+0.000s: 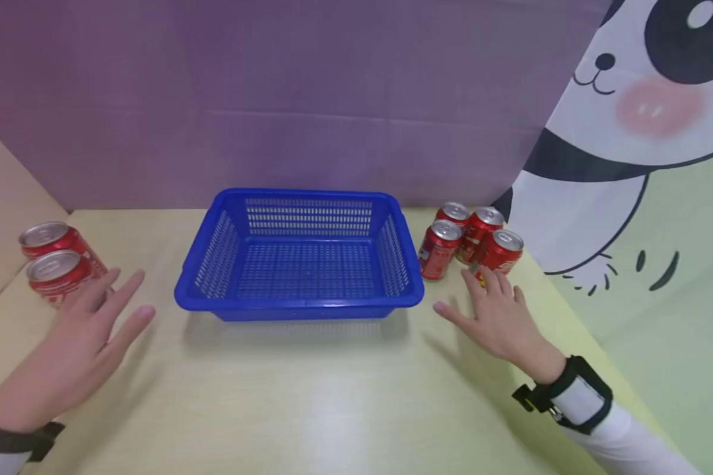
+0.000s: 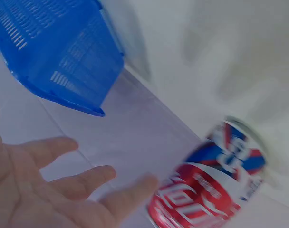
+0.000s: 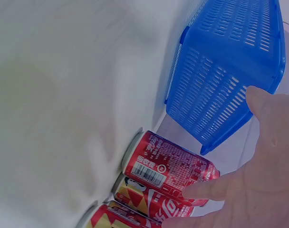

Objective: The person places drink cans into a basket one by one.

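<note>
At the left of the head view, my left hand [image 1: 89, 343] reaches with spread fingers beside two red soda cans [image 1: 56, 267] that stand close together. The left wrist view shows a red can [image 2: 197, 194] near the fingertips, nothing in the palm. On the other side my right hand [image 1: 502, 323] is stretched out, its fingertips close to the nearest can [image 1: 502, 249] of a group of several red cans [image 1: 440, 251]. In the right wrist view the fingers overlap the cans [image 3: 168, 164]. A blue plastic basket [image 1: 305, 313] with slotted walls stands between the hands, with nothing inside.
The light wooden table [image 1: 285, 396] backs onto a purple cloth-like wall [image 1: 297, 132]. A panda picture [image 1: 606, 198] covers the wall on the right. A pale panel [image 1: 12, 204] borders the table at the left.
</note>
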The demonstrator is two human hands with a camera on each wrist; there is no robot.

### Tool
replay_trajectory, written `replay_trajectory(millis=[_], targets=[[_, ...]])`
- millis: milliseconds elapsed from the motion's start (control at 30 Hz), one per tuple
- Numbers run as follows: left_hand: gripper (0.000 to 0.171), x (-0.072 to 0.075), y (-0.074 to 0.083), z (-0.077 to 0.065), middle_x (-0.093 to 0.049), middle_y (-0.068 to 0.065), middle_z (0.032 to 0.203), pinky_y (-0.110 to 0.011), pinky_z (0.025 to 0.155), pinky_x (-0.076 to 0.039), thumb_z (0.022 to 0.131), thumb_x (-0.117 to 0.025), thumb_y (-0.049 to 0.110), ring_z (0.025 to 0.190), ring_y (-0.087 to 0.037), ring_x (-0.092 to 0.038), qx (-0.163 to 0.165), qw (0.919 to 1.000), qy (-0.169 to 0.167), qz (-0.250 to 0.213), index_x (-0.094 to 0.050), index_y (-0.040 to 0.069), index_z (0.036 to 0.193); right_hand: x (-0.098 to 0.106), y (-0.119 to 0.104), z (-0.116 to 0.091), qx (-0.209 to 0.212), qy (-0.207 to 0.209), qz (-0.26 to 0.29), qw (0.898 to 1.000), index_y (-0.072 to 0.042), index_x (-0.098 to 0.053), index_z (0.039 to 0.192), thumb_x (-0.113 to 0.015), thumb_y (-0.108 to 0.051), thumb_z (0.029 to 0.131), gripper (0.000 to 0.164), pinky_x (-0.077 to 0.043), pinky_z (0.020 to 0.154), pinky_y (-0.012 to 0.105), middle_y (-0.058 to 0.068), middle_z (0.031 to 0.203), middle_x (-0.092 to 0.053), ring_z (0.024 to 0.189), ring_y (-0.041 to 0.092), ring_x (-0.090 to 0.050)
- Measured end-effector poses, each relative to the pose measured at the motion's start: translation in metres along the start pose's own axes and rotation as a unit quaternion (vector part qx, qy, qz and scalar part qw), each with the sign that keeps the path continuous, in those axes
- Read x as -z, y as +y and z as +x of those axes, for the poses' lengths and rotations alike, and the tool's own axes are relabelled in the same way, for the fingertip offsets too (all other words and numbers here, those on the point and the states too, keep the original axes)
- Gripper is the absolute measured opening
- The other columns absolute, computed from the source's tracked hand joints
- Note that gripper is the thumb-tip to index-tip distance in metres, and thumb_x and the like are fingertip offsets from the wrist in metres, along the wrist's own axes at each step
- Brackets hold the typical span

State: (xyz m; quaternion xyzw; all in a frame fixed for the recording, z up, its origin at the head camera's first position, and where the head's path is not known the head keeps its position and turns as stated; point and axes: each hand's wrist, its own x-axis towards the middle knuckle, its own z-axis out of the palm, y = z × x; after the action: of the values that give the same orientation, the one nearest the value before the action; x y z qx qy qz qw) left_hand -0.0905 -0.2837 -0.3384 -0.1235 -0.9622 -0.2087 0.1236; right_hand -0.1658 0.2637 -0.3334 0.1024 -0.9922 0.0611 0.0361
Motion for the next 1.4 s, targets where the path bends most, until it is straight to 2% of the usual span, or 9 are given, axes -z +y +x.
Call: replay_trajectory(millis=[233,433,567,733,833,967,1100,1200,1400], targets=[[0.066,0.004,0.022,0.052,-0.012,-0.035,0.155,-0.075,0.103,-0.012,0.105,-0.041,0.038,0.138,-0.057,-0.013,0.020,0.9980,-0.018,-0.057,-0.016,0.006,0.158,0.004,-0.004,0.006,0.006,0.016,-0.002,1.000,-0.001,-0.035,0.151,-0.040,-0.077,0.087,0.099,-0.016,0.102,0.075,0.031,0.150,-0.027,0.136,0.053,-0.022],[0.074,-0.005,0.029,0.076,-0.013,-0.037,0.153,-0.076,0.098,-0.022,0.102,-0.051,0.034,0.136,-0.058,-0.017,0.011,0.9981,-0.025,-0.056,-0.014,-0.001,0.156,0.005,-0.006,0.008,0.010,0.019,-0.004,1.000,0.001,-0.038,0.149,-0.040,-0.076,0.089,0.098,-0.019,0.101,0.075,0.031,0.148,-0.029,0.134,0.052,-0.025],[0.074,-0.011,0.027,0.083,-0.018,-0.039,0.151,-0.073,0.097,-0.028,0.099,-0.055,0.016,0.133,-0.058,-0.024,0.021,0.9942,-0.051,-0.093,-0.010,-0.007,0.154,0.009,-0.003,0.010,0.017,0.030,-0.001,0.999,0.002,-0.044,0.143,-0.041,-0.072,0.091,0.091,-0.025,0.099,0.074,0.032,0.144,-0.033,0.130,0.053,-0.030],[0.074,-0.017,0.026,0.087,-0.023,-0.040,0.148,-0.064,0.095,-0.040,0.099,-0.048,0.002,0.123,-0.055,-0.042,0.054,0.9760,-0.098,-0.187,0.001,-0.006,0.154,0.022,0.001,0.020,0.033,0.052,0.004,0.998,0.004,-0.052,0.131,-0.052,-0.061,0.093,0.075,-0.042,0.087,0.067,0.029,0.128,-0.045,0.113,0.048,-0.045],[0.075,-0.021,0.028,0.089,-0.019,-0.041,0.149,-0.065,0.098,-0.037,0.099,-0.045,0.001,0.124,-0.053,-0.042,0.065,0.9675,-0.114,-0.216,0.007,-0.005,0.153,0.035,0.004,0.030,0.046,0.065,0.008,0.997,0.007,-0.051,0.130,-0.063,-0.048,0.092,0.067,-0.050,0.077,0.059,0.027,0.119,-0.049,0.101,0.043,-0.050],[0.076,-0.022,0.033,0.090,-0.009,-0.039,0.153,-0.065,0.101,-0.032,0.098,-0.043,-0.004,0.129,-0.052,-0.035,0.049,0.9622,-0.125,-0.237,0.012,-0.006,0.151,0.055,0.005,0.054,0.059,0.077,0.032,0.995,0.006,-0.056,0.120,-0.070,-0.035,0.090,0.052,-0.050,0.067,0.049,0.023,0.105,-0.056,0.092,0.036,-0.053],[0.076,-0.022,0.036,0.090,-0.005,-0.037,0.154,-0.065,0.102,-0.032,0.096,-0.041,-0.008,0.129,-0.051,-0.034,0.029,0.9600,-0.129,-0.247,0.013,-0.008,0.150,0.071,0.006,0.082,0.086,0.040,0.069,0.993,0.005,-0.054,0.128,-0.072,-0.030,0.089,0.055,-0.049,0.082,0.053,0.025,0.120,-0.052,0.108,0.038,-0.048],[0.076,-0.022,0.038,0.091,-0.003,-0.036,0.155,-0.064,0.102,-0.032,0.096,-0.040,-0.009,0.130,-0.050,-0.033,0.020,0.9607,-0.131,-0.244,0.013,-0.008,0.150,0.075,0.008,0.098,0.132,-0.006,0.062,0.989,0.002,-0.048,0.139,-0.076,-0.024,0.086,0.066,-0.043,0.095,0.059,0.026,0.137,-0.040,0.122,0.041,-0.040],[0.076,-0.021,0.038,0.090,-0.002,-0.034,0.156,-0.064,0.103,-0.031,0.096,-0.040,-0.009,0.132,-0.050,-0.031,0.015,0.9609,-0.134,-0.241,0.013,-0.007,0.151,0.069,0.003,0.116,0.189,-0.081,0.029,0.978,-0.007,-0.050,0.141,-0.085,-0.019,0.077,0.074,-0.049,0.088,0.055,0.018,0.138,-0.043,0.123,0.036,-0.043]])
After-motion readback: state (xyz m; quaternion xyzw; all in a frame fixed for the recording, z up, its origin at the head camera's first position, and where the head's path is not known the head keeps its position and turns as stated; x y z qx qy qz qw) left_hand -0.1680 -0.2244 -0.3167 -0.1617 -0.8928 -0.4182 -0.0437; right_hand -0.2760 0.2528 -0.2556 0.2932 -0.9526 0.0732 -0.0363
